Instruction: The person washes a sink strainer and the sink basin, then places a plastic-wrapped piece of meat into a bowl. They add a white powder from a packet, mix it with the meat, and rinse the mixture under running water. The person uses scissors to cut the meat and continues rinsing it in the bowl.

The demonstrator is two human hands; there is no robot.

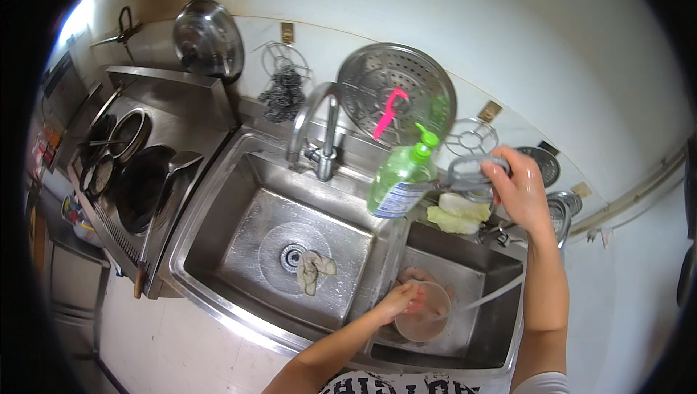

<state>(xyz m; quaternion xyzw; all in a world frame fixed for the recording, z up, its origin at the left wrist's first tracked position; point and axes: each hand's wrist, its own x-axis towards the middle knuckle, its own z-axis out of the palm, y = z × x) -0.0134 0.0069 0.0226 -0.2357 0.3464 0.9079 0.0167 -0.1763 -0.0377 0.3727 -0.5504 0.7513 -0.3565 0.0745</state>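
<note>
My left hand [404,300] grips the rim of a round translucent plastic bowl [422,315] in the small right sink basin [474,339]. A pale hose [493,295] reaches to the bowl, and something pinkish-brown [415,275] lies behind it in the basin. My right hand [517,184] is raised over the sink's back edge, closed on the grey loop handles of kitchen scissors [463,172]; their blades point left, in front of a green pump bottle [400,176]. Below the scissors, pale cabbage leaves [457,213] rest on the back ledge.
The large left basin [245,301] holds a crumpled cloth [315,271] near its drain, with a curved faucet [325,149] behind. A stove with a wok [144,192] and a long-handled turner [163,203] stands left. Against the wall are a perforated steamer plate [370,78] and steel wool [284,94].
</note>
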